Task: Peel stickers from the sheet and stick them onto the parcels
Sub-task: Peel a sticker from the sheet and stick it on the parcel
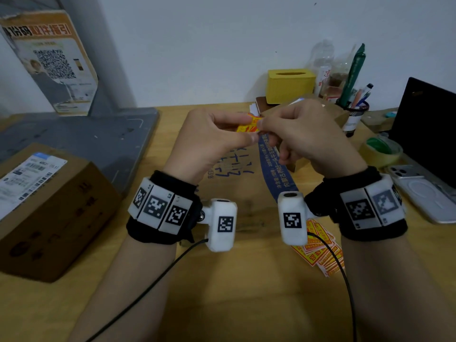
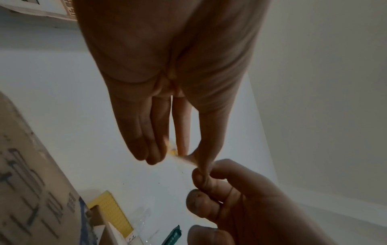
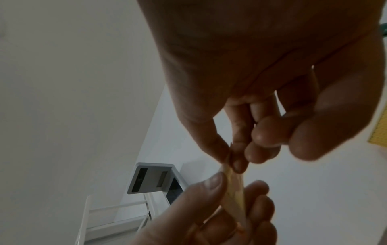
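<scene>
Wooden desk [image 1: 222,304], left hand [image 1: 209,141] and right hand [image 1: 306,139] pinching sticker sheet [image 1: 249,124], mostly hidden by fingers

So it's a light wooden desk [image 1: 222,292], with a brown cardboard parcel with a white shipping label [image 1: 49,208] on the left, a loose pile of red-and-yellow stickers [image 1: 320,253] bottom right, a flattened printed cardboard sheet [image 1: 237,183] mid-desk, plus a yellow tissue box [image 1: 291,85], tape roll [image 1: 381,151] and white phone [image 1: 419,191].

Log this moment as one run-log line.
left hand: pinches sticker sheet | right hand: pinches its edge, peeling | parcel: unstickered
</scene>
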{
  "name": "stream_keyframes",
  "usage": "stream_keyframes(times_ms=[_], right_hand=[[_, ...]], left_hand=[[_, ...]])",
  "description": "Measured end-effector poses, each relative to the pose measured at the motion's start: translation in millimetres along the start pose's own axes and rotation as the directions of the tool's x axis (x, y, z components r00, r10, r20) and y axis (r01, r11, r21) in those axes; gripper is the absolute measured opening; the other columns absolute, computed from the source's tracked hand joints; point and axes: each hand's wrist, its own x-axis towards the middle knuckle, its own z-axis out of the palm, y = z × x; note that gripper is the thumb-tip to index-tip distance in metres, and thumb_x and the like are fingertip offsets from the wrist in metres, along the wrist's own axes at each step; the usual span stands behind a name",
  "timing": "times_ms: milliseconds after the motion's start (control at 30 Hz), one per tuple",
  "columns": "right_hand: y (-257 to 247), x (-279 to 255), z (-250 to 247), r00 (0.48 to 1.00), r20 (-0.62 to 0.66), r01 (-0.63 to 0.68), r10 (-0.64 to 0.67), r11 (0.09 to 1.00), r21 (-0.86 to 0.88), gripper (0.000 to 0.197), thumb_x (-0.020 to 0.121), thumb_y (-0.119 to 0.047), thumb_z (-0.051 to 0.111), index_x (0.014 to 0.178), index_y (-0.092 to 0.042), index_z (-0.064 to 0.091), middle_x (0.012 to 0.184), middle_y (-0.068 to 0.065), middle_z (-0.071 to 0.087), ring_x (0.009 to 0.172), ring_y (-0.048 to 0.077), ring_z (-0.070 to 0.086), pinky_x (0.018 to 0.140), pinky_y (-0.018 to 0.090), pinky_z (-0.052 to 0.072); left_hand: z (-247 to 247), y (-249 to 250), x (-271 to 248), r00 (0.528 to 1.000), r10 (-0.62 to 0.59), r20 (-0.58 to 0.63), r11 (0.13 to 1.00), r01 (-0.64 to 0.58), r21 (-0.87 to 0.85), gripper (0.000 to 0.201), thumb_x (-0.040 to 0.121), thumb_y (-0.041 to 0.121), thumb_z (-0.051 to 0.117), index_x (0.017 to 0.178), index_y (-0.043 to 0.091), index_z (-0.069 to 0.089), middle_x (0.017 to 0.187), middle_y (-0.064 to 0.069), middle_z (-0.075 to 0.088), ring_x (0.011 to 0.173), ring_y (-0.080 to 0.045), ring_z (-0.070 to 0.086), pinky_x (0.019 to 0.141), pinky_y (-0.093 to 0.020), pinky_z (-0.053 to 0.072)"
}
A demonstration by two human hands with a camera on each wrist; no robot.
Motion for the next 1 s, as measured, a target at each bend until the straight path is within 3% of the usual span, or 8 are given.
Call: stream_keyframes(times_ms=[167, 267, 433, 533, 600, 733, 1000], right_hand=[[-1.3, -15.0, 2.8, 0.998, 0.048, -0.043, 0.043, 0.999, -0.011, 0.021, 0.091, -0.019, 0.069, 0.074, -0.006, 0.069, 0.055, -0.001, 0.061, 0.041, 0.018, 0.053, 0.042, 0.025, 0.051], [-0.5, -26.5, 5.1, 0.997, 0.035, -0.06, 0.062, 0.996, -0.059, 0.012, 0.09, -0.017, 0.068, 0.084, -0.006, 0.068, 0.063, 0.006, 0.062, 0.041, 0.017, 0.053, 0.044, 0.032, 0.058], [-3.1, -45.2, 11.4, 0.983, 0.111, -0.15, 0.148, 0.989, 0.003, 0.012, 0.091, -0.016, 0.074, 0.083, -0.013, 0.064, 0.077, 0.008, 0.069, 0.047, 0.02, 0.06, 0.056, 0.042, 0.064], [-3.7, -53.5, 14.0, 0.979, 0.095, -0.185, 0.18, 0.982, 0.046, 0.012, 0.09, -0.01, 0.075, 0.085, -0.012, 0.064, 0.073, 0.005, 0.07, 0.046, 0.018, 0.063, 0.054, 0.038, 0.063], [-2.6, -57.7, 15.3, 0.978, 0.083, -0.198, 0.194, 0.979, 0.048, 0.01, 0.09, -0.007, 0.074, 0.088, -0.012, 0.065, 0.061, 0.0, 0.069, 0.042, 0.013, 0.059, 0.049, 0.032, 0.061], [-2.3, -65.2, 16.7, 0.973, 0.053, -0.227, 0.225, 0.973, 0.038, 0.008, 0.092, -0.009, 0.072, 0.096, -0.014, 0.067, 0.042, -0.009, 0.061, 0.047, 0.012, 0.049, 0.043, 0.024, 0.053], [-0.1, -68.1, 20.8, 0.97, 0.011, -0.24, 0.242, 0.966, -0.095, 0.037, 0.09, -0.009, 0.075, 0.123, -0.018, 0.062, 0.067, 0.006, 0.063, 0.041, 0.013, 0.049, 0.038, 0.022, 0.048]], left_hand=[[-6.4, -5.2, -15.3, 0.992, -0.093, 0.084, 0.995, 0.091, 0.031, 0.043, 0.068, 0.013, 0.09, 0.109, 0.01, 0.078, 0.1, -0.002, 0.079, 0.097, -0.011, 0.074, 0.093, -0.032, 0.058], [-12.3, -3.0, -25.2, 0.982, -0.148, 0.119, 0.989, 0.15, -0.007, 0.033, 0.075, 0.018, 0.086, 0.107, 0.014, 0.078, 0.1, -0.006, 0.079, 0.091, -0.011, 0.071, 0.084, -0.03, 0.056], [-13.7, -2.3, -36.4, 0.988, -0.152, -0.004, 0.988, 0.152, -0.04, 0.016, 0.092, 0.009, 0.069, 0.105, 0.005, 0.077, 0.103, -0.009, 0.076, 0.085, -0.012, 0.068, 0.076, -0.028, 0.058], [-11.0, -8.9, -41.5, 0.983, -0.183, -0.019, 0.982, 0.182, -0.045, 0.013, 0.09, 0.001, 0.069, 0.095, 0.01, 0.078, 0.095, -0.008, 0.074, 0.081, -0.015, 0.068, 0.074, -0.027, 0.057], [-10.2, -12.8, -44.9, 0.977, -0.211, -0.014, 0.976, 0.21, -0.054, 0.019, 0.088, -0.001, 0.071, 0.086, 0.017, 0.077, 0.101, -0.01, 0.075, 0.086, -0.02, 0.07, 0.079, -0.03, 0.06], [-8.5, -14.6, -54.0, 0.973, -0.229, -0.019, 0.972, 0.228, -0.046, 0.021, 0.085, -0.004, 0.072, 0.085, 0.017, 0.077, 0.115, -0.011, 0.071, 0.085, -0.013, 0.069, 0.067, -0.018, 0.057], [-8.5, -18.0, -60.8, 0.972, -0.232, -0.03, 0.963, 0.233, 0.138, 0.015, 0.082, 0.002, 0.077, 0.083, 0.016, 0.077, 0.1, -0.008, 0.074, 0.082, -0.017, 0.073, 0.067, -0.022, 0.057]])
